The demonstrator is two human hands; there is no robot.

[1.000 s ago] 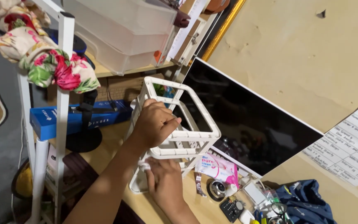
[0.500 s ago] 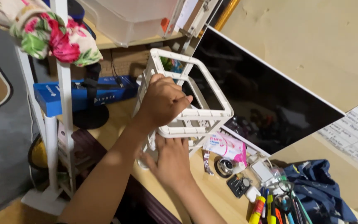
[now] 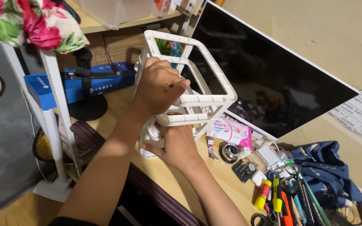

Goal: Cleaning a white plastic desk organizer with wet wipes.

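White slatted organizer (image 3: 202, 100) at centre; pink-and-white wipes packet (image 3: 231, 130) lower right of it; blue box (image 3: 76, 83) at left; red, pink and green floral cloth (image 3: 34, 25) upper left.

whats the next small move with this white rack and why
Probably steady it, then work on the lower tier. The left hand grips the top frame of the white rack, tilted on the desk, while the right hand presses its lower side. Whether that hand holds anything is hidden.
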